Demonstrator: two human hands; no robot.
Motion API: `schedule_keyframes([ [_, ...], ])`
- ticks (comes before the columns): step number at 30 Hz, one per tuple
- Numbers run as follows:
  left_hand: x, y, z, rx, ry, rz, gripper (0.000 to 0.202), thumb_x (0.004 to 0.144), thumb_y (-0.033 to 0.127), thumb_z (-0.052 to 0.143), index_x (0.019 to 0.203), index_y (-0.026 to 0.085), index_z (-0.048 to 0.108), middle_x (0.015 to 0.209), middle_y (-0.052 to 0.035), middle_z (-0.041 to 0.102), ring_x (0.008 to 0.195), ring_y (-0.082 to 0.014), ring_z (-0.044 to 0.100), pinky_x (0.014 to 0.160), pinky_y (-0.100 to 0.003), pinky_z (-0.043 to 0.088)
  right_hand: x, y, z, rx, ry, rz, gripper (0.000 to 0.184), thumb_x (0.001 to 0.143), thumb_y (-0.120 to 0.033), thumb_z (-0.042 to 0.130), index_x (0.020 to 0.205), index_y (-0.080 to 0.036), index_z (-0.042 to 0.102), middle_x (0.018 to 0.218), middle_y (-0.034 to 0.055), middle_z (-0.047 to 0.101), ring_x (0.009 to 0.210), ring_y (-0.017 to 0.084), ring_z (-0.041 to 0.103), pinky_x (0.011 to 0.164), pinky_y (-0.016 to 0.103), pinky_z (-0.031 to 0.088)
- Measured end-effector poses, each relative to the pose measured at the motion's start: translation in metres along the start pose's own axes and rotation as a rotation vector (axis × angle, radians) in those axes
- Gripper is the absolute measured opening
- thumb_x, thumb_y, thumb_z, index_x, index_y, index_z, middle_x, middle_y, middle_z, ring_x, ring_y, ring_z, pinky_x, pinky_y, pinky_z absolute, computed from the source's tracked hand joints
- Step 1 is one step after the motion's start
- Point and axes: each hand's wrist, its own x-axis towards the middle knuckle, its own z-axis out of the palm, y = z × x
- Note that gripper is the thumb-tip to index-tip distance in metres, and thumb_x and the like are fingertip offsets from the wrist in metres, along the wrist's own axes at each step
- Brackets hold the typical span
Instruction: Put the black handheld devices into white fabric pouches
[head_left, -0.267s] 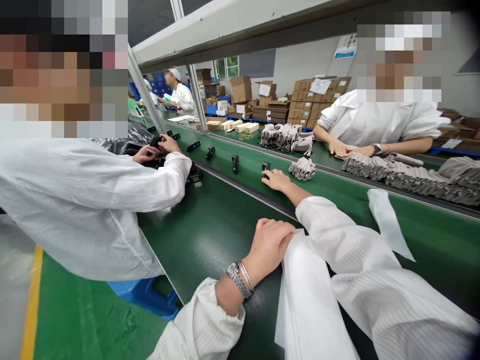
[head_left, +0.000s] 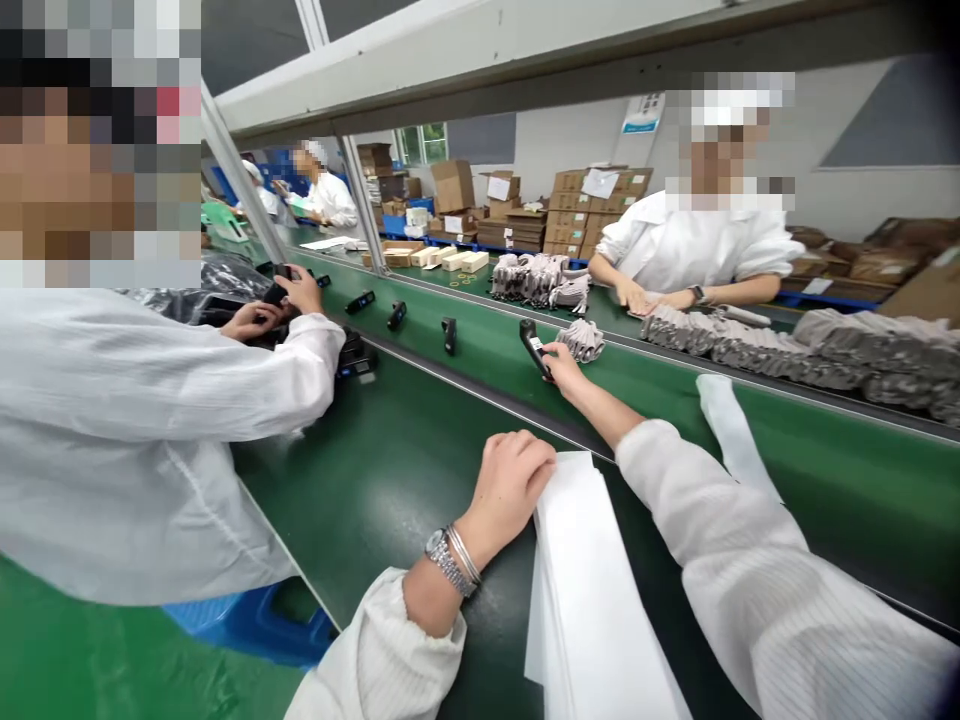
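A black handheld device (head_left: 534, 348) is being clamped in the right hand (head_left: 564, 372), while the left hand (head_left: 511, 490) is being rested loosely, not gripping, against a stack of white sheets (head_left: 592, 590) at its right.

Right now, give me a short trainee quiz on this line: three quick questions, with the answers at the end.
1. Multiple choice: the left hand rests on what? A, a cardboard box; B, a stack of white sheets; C, a blue crate.
2. True or false: the right hand holds a black handheld device.
3. Fill in the blank: the metal wristwatch is on the ___ wrist.

Key: 1 B; 2 true; 3 left.
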Motion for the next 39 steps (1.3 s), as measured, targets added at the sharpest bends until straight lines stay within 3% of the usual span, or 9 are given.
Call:
schedule_keyframes([
  [7,-0.002,0.003,0.002,-0.035,0.098,0.038,0.008,0.09,0.021,0.062,0.083,0.019,0.06,0.093,-0.0003,0.055,0.094,-0.0156,0.053,0.096,-0.037,0.033,-0.122,-0.018,-0.073,0.847,-0.311,-0.173,0.095,0.074,-0.031,0.077,0.142,-0.041,0.011,0.111,0.0023,0.061,0.082,0.018,0.068,0.081,0.043,0.057],
  [12,-0.002,0.008,0.001,-0.112,0.116,-0.002,0.005,0.088,0.016,0.063,0.085,0.02,0.062,0.102,-0.0019,0.053,0.101,-0.0174,0.052,0.096,-0.037,0.035,-0.157,-0.023,-0.066,0.883,-0.316,-0.236,0.111,0.069,-0.034,0.084,0.145,-0.042,0.004,0.11,0.0034,0.058,0.085,0.02,0.068,0.077,0.043,0.057],
  [14,-0.003,0.01,0.0,-0.172,0.129,0.005,0.006,0.089,0.015,0.062,0.086,0.02,0.062,0.107,-0.0032,0.051,0.105,-0.018,0.051,0.096,-0.036,0.037,-0.16,-0.022,-0.056,0.832,-0.336,-0.276,0.103,0.071,-0.038,0.082,0.145,-0.039,0.01,0.116,0.0054,0.057,0.095,0.02,0.065,0.081,0.038,0.056],
  [18,-0.005,0.011,-0.002,-0.281,0.242,0.03,0.006,0.091,0.017,0.058,0.086,0.019,0.06,0.11,-0.0047,0.046,0.108,-0.0172,0.049,0.095,-0.032,0.041,-0.169,-0.025,-0.046,0.647,-0.469,-0.285,0.049,0.091,-0.055,0.056,0.129,-0.025,0.05,0.127,0.009,0.053,0.11,0.02,0.058,0.083,0.03,0.052],
  [25,-0.001,0.012,-0.002,-0.354,0.397,-0.1,0.012,0.091,0.021,0.057,0.08,0.018,0.059,0.104,-0.0045,0.049,0.102,-0.0169,0.052,0.089,-0.029,0.044,-0.191,-0.034,-0.044,0.591,-0.761,-0.196,0.042,0.082,-0.055,0.068,0.082,-0.014,0.061,0.079,0.0029,0.064,0.072,0.015,0.06,0.069,0.027,0.047],
  [28,0.003,0.008,-0.001,-0.365,0.384,-0.137,0.014,0.092,0.022,0.055,0.08,0.019,0.058,0.098,-0.0035,0.053,0.098,-0.0162,0.054,0.087,-0.029,0.044,-0.182,-0.038,-0.051,0.731,-0.624,-0.07,0.041,0.084,-0.056,0.063,0.077,-0.015,0.056,0.067,0.002,0.062,0.059,0.014,0.057,0.061,0.027,0.045],
  [32,0.003,0.0,0.001,-0.21,0.183,-0.232,0.006,0.089,0.025,0.059,0.085,0.02,0.06,0.095,-0.0015,0.056,0.088,-0.0154,0.054,0.078,-0.029,0.042,-0.127,-0.031,-0.08,0.645,-0.141,-0.084,0.034,0.085,-0.052,0.059,0.082,-0.018,0.056,0.063,-0.001,0.056,0.052,0.012,0.051,0.054,0.025,0.041],
  [35,-0.001,-0.002,0.005,-0.071,0.023,-0.306,0.019,0.077,0.031,0.073,0.087,0.021,0.059,0.094,0.0006,0.057,0.089,-0.0167,0.055,0.081,-0.032,0.039,-0.068,-0.014,-0.105,0.165,0.121,-0.215,0.032,0.092,-0.042,0.047,0.075,-0.017,0.058,0.07,0.0042,0.06,0.066,0.017,0.057,0.066,0.029,0.044],
  [39,-0.003,-0.002,0.009,-0.054,-0.064,-0.309,0.013,0.079,0.025,0.069,0.081,0.019,0.057,0.086,0.0027,0.057,0.084,-0.0144,0.055,0.082,-0.031,0.036,-0.02,0.006,-0.103,-0.495,0.105,-0.201,0.024,0.091,-0.027,0.046,0.09,-0.014,0.066,0.095,0.0125,0.067,0.091,0.026,0.061,0.081,0.035,0.044],
])
